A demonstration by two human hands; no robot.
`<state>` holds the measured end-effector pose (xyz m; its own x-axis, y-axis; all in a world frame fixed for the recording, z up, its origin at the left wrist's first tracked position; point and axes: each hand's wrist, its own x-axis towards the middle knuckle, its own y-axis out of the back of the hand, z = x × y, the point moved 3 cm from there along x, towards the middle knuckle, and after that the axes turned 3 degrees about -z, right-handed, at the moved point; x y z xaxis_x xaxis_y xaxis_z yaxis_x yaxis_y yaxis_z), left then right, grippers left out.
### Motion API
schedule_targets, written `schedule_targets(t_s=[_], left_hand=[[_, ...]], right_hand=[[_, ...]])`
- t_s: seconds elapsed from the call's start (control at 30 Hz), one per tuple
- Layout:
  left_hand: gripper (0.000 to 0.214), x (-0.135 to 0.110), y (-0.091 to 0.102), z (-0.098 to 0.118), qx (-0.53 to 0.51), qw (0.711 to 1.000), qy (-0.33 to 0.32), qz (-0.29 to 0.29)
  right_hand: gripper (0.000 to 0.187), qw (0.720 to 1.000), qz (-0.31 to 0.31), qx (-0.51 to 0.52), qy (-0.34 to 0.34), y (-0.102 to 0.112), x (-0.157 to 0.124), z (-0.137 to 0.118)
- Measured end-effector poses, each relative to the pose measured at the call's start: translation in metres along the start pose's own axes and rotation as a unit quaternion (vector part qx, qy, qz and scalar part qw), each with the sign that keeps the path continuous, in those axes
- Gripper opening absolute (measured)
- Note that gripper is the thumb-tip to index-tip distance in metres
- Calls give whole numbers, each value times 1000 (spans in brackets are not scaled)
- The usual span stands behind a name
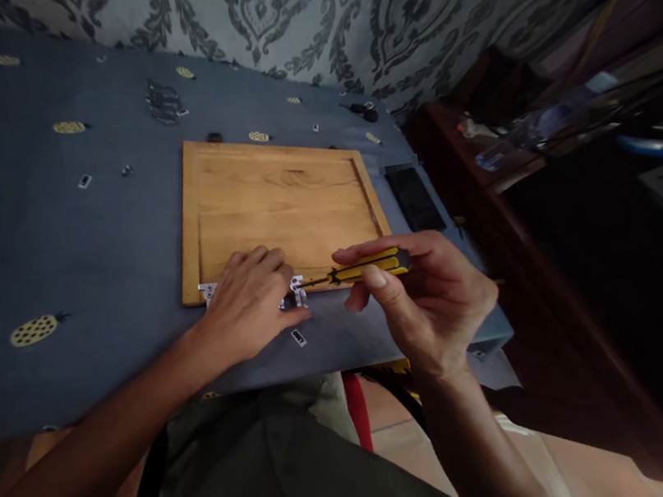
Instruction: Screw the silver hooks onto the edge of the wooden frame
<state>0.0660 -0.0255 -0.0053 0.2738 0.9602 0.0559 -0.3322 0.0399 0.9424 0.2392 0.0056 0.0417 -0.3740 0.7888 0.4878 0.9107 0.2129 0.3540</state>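
Observation:
A framed wooden panel [280, 198], like a cabinet door, lies flat on the blue cloth. My left hand [255, 297] rests over its near edge, fingers curled and thumb low, gripping a metal hinge [298, 284] there. Part of that hinge is hidden under the fingers. To the left of the hand, another metal hinge [208, 292] shows at the panel's near left corner. Between the thumb and fingers of my right hand [425, 292] is a yellow and black screwdriver [380, 263]. It lies nearly level, its shaft pointing left with the tip at the gripped hinge.
Loose metal pieces [163, 102] and a small metal part [126, 171] lie on the pineapple-print cloth [60, 264]. A black phone-like slab [415, 199] is right of the panel, with a dark-handled tool [364, 111] behind. Dark furniture [528, 227] stands at the right.

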Motion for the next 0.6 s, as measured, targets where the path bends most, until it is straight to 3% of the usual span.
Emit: schedule_targets(t_s=[0.5, 0.6], left_hand=[[34, 0, 1, 0, 2, 1000, -1, -10], [34, 0, 1, 0, 1, 1000, 4, -16]], right_hand=[[12, 999, -30, 8, -16, -3, 5, 6], [10, 1000, -13, 23, -15, -6, 7, 9]])
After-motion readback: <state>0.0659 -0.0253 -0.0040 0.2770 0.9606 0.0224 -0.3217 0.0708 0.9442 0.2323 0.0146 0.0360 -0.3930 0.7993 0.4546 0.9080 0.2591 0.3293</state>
